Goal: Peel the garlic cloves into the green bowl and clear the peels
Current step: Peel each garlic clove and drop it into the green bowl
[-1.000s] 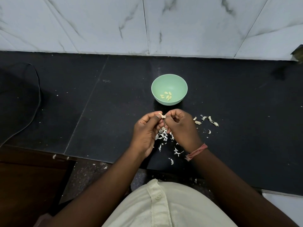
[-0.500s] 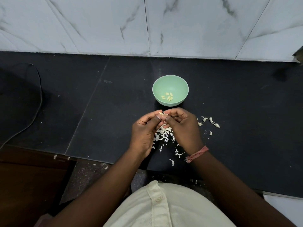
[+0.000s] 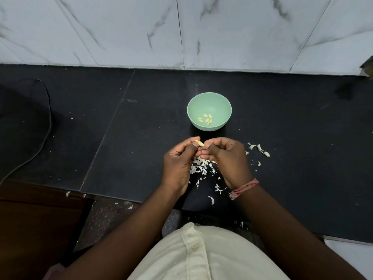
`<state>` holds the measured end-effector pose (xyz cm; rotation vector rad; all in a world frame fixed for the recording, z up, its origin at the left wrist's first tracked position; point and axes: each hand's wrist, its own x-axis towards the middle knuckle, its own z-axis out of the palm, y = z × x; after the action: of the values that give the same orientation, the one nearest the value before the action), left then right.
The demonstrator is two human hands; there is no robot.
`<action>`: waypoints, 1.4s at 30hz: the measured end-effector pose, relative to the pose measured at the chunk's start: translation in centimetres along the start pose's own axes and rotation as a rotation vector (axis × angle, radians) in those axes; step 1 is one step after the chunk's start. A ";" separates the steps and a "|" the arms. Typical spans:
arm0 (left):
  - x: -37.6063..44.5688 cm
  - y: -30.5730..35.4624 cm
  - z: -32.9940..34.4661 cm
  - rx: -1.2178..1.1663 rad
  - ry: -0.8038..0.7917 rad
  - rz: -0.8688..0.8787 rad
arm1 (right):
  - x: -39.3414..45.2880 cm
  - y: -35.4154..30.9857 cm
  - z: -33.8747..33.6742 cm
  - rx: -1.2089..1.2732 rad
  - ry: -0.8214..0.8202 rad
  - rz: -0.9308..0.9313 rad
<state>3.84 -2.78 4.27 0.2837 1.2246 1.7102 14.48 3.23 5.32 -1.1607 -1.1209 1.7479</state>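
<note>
A green bowl [image 3: 209,102] stands on the black counter with several peeled cloves [image 3: 206,119] inside. Just in front of it, my left hand [image 3: 178,163] pinches a small garlic clove [image 3: 199,143] between thumb and fingers. My right hand [image 3: 228,158] is curled close against it, fingertips at the clove's right end. A pile of white peels [image 3: 201,167] lies on the counter under and between both hands. A few unpeeled cloves [image 3: 262,150] lie to the right of my right hand.
The black counter [image 3: 292,122] runs back to a white marble wall [image 3: 181,31]. A dark cable [image 3: 43,126] loops over the left side. Stray peel bits [image 3: 211,200] lie near the counter's front edge.
My hands have drawn slightly apart, so the clove shows between the fingertips again. The bowl and the peels stay where they were.
</note>
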 end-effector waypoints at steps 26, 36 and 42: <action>0.7 0.9 -0.1 0.158 -0.027 -0.147 | -0.4 -0.1 -0.7 -0.336 -0.079 -0.175; 0.9 1.5 -0.5 0.023 -0.117 -0.265 | -0.4 0.0 -0.3 -0.385 -0.050 -0.172; 0.9 1.2 -1.0 0.018 -0.114 -0.234 | -0.3 0.6 -0.4 -0.466 -0.013 -0.197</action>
<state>1.98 -2.67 4.50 0.2357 1.1429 1.4624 14.90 2.88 4.79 -1.2547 -1.6484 1.3825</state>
